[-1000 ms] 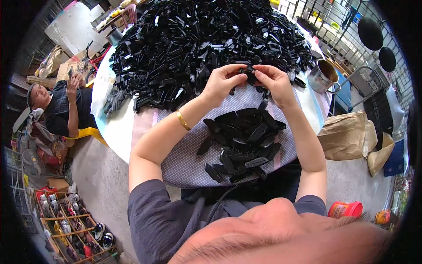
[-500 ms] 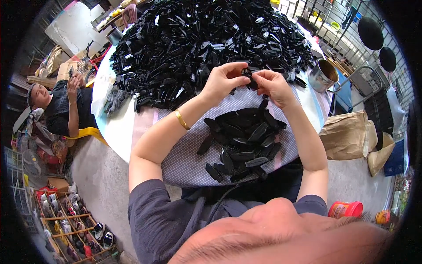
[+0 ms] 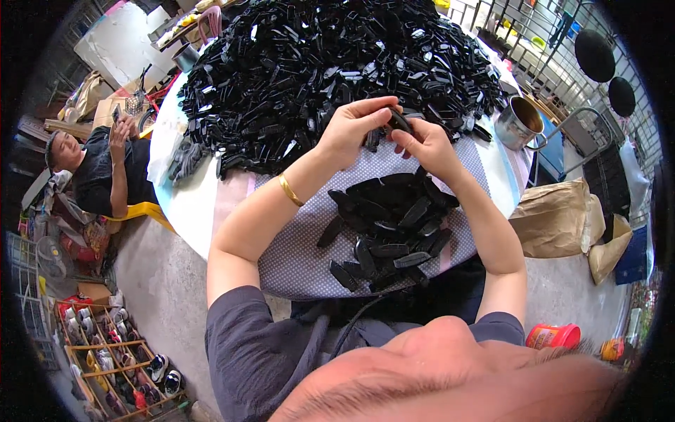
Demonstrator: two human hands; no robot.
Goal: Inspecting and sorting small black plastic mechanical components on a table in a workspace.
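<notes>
Between my two hands, above the near edge of the big heap, is a small elongated black plastic piece [image 3: 401, 122]. My left hand [image 3: 351, 132] is closed, pinching its far end between thumb and fingers. My right hand [image 3: 432, 148] grips its near end, fingers curled, partly hiding it. Beyond my hands a large heap of similar glossy black pieces [image 3: 302, 77] covers the far part of the table. Nearer me, between my forearms, lies a smaller pile of black pieces [image 3: 387, 218] on the dotted grey tablecloth [image 3: 295, 260].
A grey glove [image 3: 186, 160] lies at the table's left edge. On the right stand a metal pot [image 3: 519, 123] and a brown paper bag [image 3: 559, 218]. At left a person [image 3: 105, 165] sits holding a phone. A shoe rack [image 3: 119, 359] stands lower left, a red tub [image 3: 553, 335] lower right.
The held piece has turned and now shows more of its length, slanting between my hands. My right hand's fingers have shifted along it; my left has barely moved.
</notes>
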